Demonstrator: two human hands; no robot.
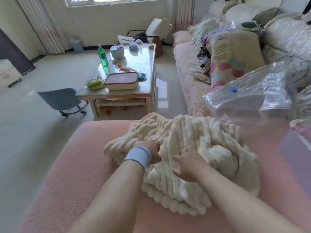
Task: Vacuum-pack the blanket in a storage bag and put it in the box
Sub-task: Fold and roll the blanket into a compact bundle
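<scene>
1. Blanket (185, 140), cream and ribbed, lies bunched on the pink sofa seat (80, 165).
2. Left hand (152, 153): fingers buried in a fold, grip unclear; right hand (188, 166) presses it, fingers spread.
3. Clear storage bag (249, 98) lies nearby, behind it.

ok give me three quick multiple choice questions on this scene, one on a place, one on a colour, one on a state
1. Where is the clear plastic storage bag? A on a coffee table B on the pink sofa at right C on the floor
2. Colour of its round valve? A red B blue C white
3. The cream ribbed fleece blanket is A sealed in the bag B outside it, under the left hand and right hand C over a chair
Key: 1B, it lies on sofa cushions; 2B, the cap shows blue; 3B, both hands rest on it uncovered.
</scene>
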